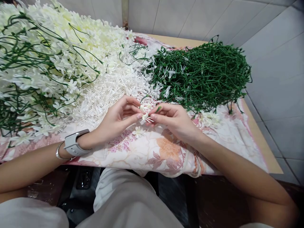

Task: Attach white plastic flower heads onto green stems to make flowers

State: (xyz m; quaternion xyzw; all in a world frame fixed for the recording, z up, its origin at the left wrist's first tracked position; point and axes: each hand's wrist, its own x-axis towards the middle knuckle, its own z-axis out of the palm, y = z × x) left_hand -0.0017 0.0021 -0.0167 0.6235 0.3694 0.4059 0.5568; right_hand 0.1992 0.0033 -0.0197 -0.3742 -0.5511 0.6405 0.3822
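My left hand (124, 113) pinches a small white artificial flower (145, 116) between thumb and fingers. Fine white stamens stick out of it toward my right hand (169, 118), whose thumb and fingertips are closed at the flower's other side. A short green stem tip (158, 109) shows between the right fingers. Both hands meet above the cloth. Just below them lies a loose white flower (138, 132). Behind my hands spreads a heap of white stamens (111, 87). The exact grip of the fingertips is partly hidden.
A large pile of white flowers with green stems (47, 60) fills the left. At the right is a dense heap of green plastic stems (204, 76). More white petals (209, 119) lie before it. A floral cloth (142, 155) covers the table, against a tiled wall (180, 19).
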